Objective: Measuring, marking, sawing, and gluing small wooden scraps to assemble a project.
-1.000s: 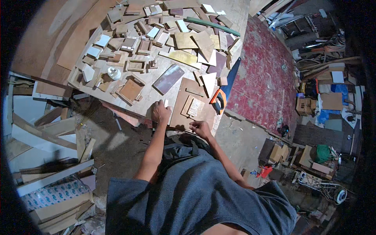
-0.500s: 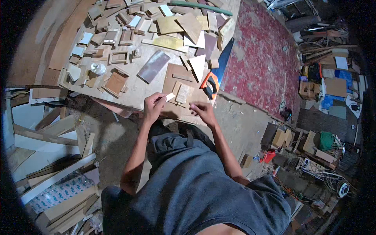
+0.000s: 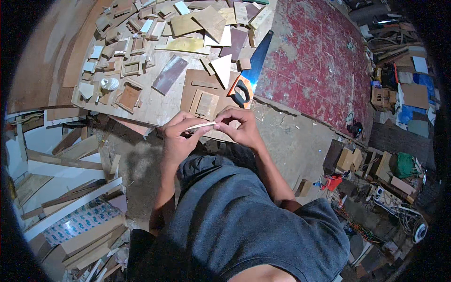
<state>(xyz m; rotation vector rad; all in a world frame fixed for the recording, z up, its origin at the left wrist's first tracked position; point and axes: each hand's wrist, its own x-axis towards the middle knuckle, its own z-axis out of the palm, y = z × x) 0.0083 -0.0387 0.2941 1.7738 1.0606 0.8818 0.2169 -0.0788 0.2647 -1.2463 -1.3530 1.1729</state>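
Both hands hold a small, thin wooden strip (image 3: 201, 126) between them, just above the table's near edge. My left hand (image 3: 177, 134) is closed on the strip's left part, and my right hand (image 3: 240, 128) pinches its right end. Beyond my fingers lies a small wooden assembly (image 3: 206, 103), a pale rectangular block with thin pieces along its edges. It rests on a brown board (image 3: 189, 89), with a narrow wooden stick (image 3: 204, 84) lying farther up the same board. To the right sits a handsaw (image 3: 259, 61) with an orange and black handle.
The wooden table (image 3: 150, 101) carries many offcuts, small wooden frames (image 3: 133, 69), a dark glossy board (image 3: 170, 75) and a white plastic bottle (image 3: 109, 83). A worn red panel (image 3: 310, 61) lies to the right. Scrap timber (image 3: 70, 160) is piled at left.
My right hand has come leftward and taken hold of the strip's right end. The strip, in my left hand before, now lies nearly level between both hands. The view has shifted slightly.
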